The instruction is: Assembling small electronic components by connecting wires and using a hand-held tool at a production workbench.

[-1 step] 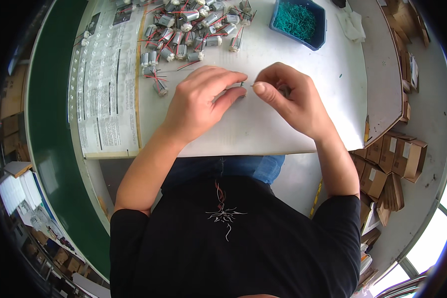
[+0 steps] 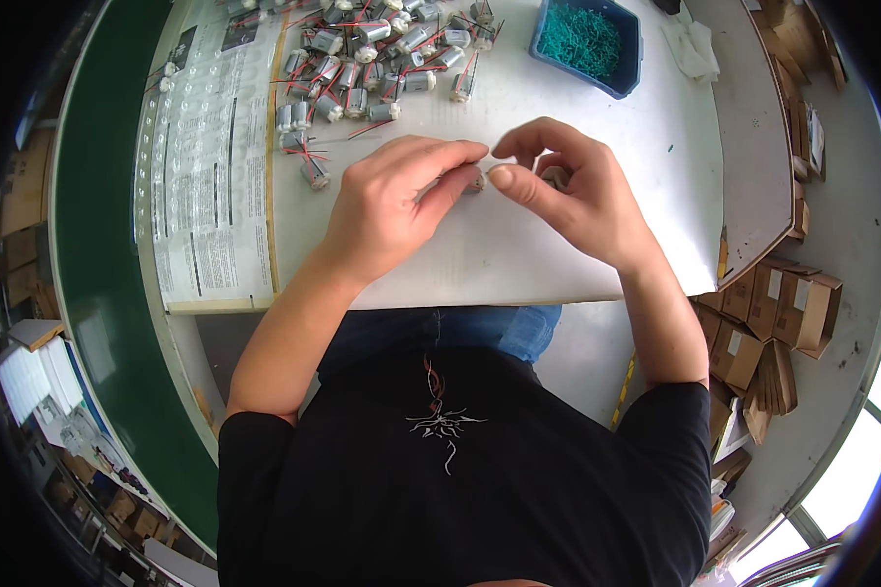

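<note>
My left hand (image 2: pixel 387 191) is above the white tabletop, thumb and forefinger drawn together. A small object with a pale and reddish end (image 2: pixel 475 182) peeks out at its thumb tip; the fingers hide the rest. Facing it, my right hand (image 2: pixel 578 191) has its thumb and forefinger parted. Something greyish (image 2: pixel 556 176) shows inside that hand's curled fingers, too covered to name. The two hands' fingertips are close together. Beyond the left hand lies a pile of small silver motors (image 2: pixel 372 73) with white ends and red and black wires. The nearest motor (image 2: pixel 315 173) lies left of my left hand.
A blue bin (image 2: pixel 628 83) of small green pieces stands at the far right, with a crumpled white cloth (image 2: pixel 693 51) beside it. Printed sheets (image 2: pixel 210 186) cover the table's left side. Cardboard boxes (image 2: pixel 793 308) are stacked right of the table. A tiny green piece (image 2: pixel 671 148) lies on the tabletop.
My right forefinger and thumb have shifted slightly left, and their gap has widened. My left thumb has moved up nearer the forefinger, and more of the small object shows beside it.
</note>
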`<state>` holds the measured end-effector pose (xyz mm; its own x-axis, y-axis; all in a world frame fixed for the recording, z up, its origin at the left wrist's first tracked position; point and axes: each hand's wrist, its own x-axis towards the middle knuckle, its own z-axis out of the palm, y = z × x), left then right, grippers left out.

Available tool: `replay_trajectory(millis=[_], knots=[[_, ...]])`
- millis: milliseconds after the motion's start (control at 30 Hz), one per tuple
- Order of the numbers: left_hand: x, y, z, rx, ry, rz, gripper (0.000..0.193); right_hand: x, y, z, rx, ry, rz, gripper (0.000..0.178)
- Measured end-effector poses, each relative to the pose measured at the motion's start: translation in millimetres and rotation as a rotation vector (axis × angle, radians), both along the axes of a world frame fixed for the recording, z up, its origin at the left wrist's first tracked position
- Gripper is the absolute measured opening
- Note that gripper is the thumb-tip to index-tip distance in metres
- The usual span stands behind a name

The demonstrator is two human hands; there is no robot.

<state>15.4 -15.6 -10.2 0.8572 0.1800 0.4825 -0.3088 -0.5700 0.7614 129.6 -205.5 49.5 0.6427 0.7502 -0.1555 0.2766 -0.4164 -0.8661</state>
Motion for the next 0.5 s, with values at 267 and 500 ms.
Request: replay_trajectory(millis=[267,500], knots=[[0.2,-1.9,-7.8,-0.071,-0.228,0.090,0.040,5.6,19.3,17.5,0.027,0.217,-0.064,0.028],[-3.2,0.7,-9.3,0.032,-0.252,0.073,0.050,-2.0,25.8,14.2,0.087,0.162,-0.052,0.016]])
